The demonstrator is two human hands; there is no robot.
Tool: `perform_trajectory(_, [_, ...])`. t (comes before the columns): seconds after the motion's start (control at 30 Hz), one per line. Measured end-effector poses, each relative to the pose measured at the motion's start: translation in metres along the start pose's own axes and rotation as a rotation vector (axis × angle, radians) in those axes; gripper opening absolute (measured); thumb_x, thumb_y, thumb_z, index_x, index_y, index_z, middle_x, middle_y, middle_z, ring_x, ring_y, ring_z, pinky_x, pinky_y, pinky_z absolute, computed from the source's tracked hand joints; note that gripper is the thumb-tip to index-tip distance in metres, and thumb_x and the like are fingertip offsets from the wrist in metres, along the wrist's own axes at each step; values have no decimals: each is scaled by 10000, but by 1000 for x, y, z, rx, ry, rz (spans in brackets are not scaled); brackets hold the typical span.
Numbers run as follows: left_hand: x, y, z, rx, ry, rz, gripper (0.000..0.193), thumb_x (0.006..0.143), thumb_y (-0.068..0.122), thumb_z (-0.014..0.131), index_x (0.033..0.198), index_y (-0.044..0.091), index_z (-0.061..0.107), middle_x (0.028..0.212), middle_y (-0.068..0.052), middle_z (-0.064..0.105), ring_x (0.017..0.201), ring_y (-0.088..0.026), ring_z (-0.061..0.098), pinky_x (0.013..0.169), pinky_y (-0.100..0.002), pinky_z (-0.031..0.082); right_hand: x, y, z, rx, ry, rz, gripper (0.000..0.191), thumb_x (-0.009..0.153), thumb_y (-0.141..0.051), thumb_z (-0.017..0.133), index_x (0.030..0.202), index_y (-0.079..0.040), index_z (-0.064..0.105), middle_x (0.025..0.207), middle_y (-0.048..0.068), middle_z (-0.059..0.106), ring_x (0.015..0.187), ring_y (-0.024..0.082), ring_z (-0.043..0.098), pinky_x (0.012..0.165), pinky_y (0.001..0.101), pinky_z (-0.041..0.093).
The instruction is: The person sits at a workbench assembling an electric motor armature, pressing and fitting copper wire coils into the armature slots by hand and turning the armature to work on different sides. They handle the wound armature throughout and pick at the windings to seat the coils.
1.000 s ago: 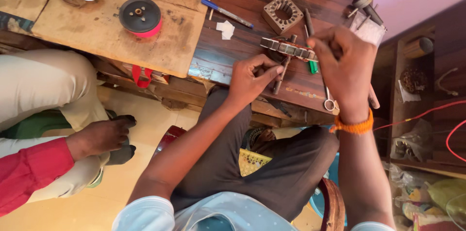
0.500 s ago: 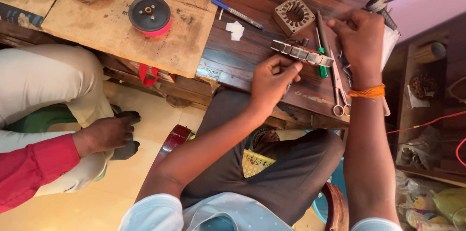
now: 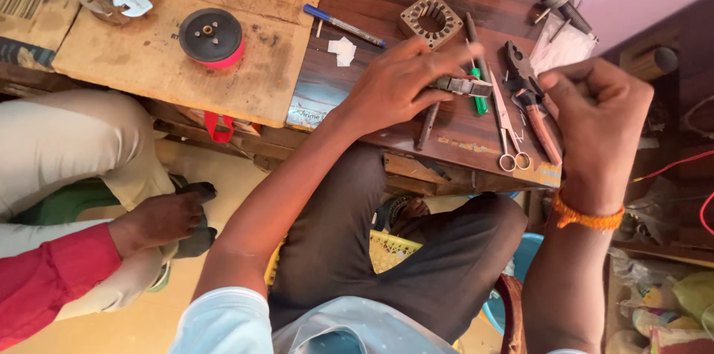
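Left hand point(image 3: 398, 90) lies palm down on the dark wooden counter point(image 3: 454, 138), fingers curled, fingertips pinching a small grey metal part point(image 3: 465, 86) and holding it just above the counter surface at centre. Right hand point(image 3: 595, 120) is raised to the right of it, fingers drawn together; whether anything sits between the fingertips cannot be told. An orange band point(image 3: 587, 216) circles the right wrist. A green-handled tool point(image 3: 478, 94) lies just beside the metal part, partly under it. Scissors point(image 3: 506, 131) lie right of that, handles toward the near edge, and pliers with reddish grips point(image 3: 537, 112) lie between the scissors and the right hand. A square metal stator core point(image 3: 430, 21) sits farther back, with a blue pen point(image 3: 343, 26) to its left. On the lighter board point(image 3: 149, 64) at far left rests a black disc on a red rim point(image 3: 213, 38). At near left another person's hand point(image 3: 160, 220), red sleeve point(image 3: 44, 280), rests on a knee.
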State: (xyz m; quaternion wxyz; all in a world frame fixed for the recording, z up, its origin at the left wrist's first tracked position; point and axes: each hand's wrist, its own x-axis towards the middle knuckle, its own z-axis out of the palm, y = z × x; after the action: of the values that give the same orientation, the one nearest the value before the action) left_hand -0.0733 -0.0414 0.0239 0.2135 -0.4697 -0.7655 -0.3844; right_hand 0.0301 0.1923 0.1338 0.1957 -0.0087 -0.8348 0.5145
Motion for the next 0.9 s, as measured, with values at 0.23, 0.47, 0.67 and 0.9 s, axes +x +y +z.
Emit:
perform_trajectory(0.23, [0, 1, -6, -344, 156, -13, 881, 928, 150, 867, 1611, 202, 313, 1241, 34, 747, 1307, -240, 631, 1155, -421, 473, -54, 0, 31, -227, -114, 33, 69, 924, 0, 745, 976, -29, 779, 777, 3, 690, 612, 57, 445, 538, 253, 344])
perform_trajectory(0.47, [0, 3, -7, -258, 145, -19, 471, 904, 140, 878, 1309, 197, 644, 1193, 23, 726, 1178, -248, 628, 1040, -376, 514, -69, 47, 78, -334, -173, -371, 89, 901, -17, 765, 985, -32, 741, 816, 128, 714, 617, 223, 650, 579, 322, 488])
perform_trajectory(0.67, [1, 4, -7, -250, 50, -35, 547, 859, 103, 837, 1361, 181, 634, 1237, -5, 696, 1098, -291, 591, 1012, -415, 494, -72, 88, 87, -212, -123, -369, 100, 898, 11, 766, 983, -29, 731, 774, 108, 672, 598, 207, 617, 574, 312, 462])
perform_trajectory(0.9, [2, -4, -1, 82, 7, -58, 476, 903, 259, 794, 1352, 270, 634, 1258, 42, 722, 1086, -194, 668, 924, -395, 491, -79, 103, 97, -211, 76, -390, 136, 856, 22, 833, 927, -42, 736, 694, 98, 631, 562, 183, 565, 566, 309, 432])
